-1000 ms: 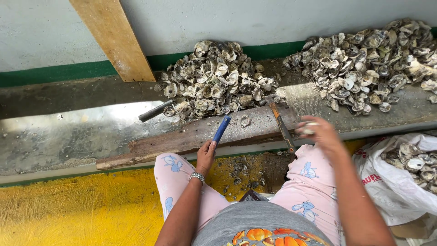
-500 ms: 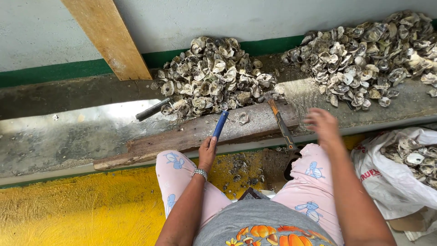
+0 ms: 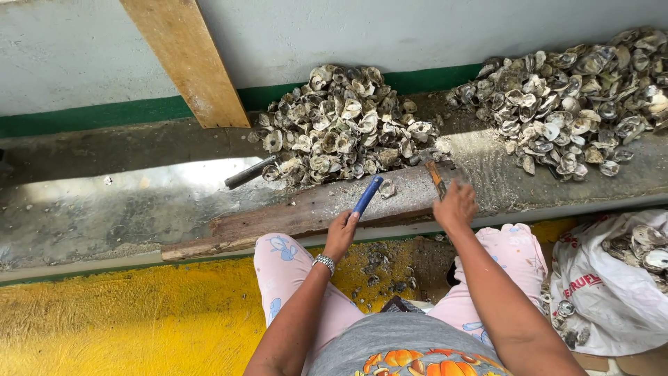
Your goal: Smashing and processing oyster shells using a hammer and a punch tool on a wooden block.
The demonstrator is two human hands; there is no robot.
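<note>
The right hand (image 3: 456,205) lies over the lower end of a thin tool with an orange-brown handle (image 3: 436,177), so its fingers are hidden under the palm and I cannot tell if they are closed on the handle or only resting on it; the tool's tip is also too small to read. The left hand (image 3: 341,233) is closed around the lower end of a blue-handled tool (image 3: 367,195), and the blue shaft comes out of the fist toward 1 o'clock, with its head not possible to make out against the wooden plank (image 3: 313,212). One loose oyster shell (image 3: 387,188) lies on the plank just beside the blue shaft, at 2 o'clock from the left hand and at 9 o'clock from the right hand, touching neither. The near pile of oyster shells (image 3: 341,125) is at 12 o'clock from the left hand, and a dark metal bar (image 3: 249,172) is half buried at its left edge. A second shell pile (image 3: 577,97) at 2 o'clock is cut by the frame edge. At 4 o'clock from the right hand sits a white plastic sack (image 3: 598,292) with red print, open and holding shells, partly cut off. A slanted wooden beam (image 3: 184,59) leans at 11 o'clock.
</note>
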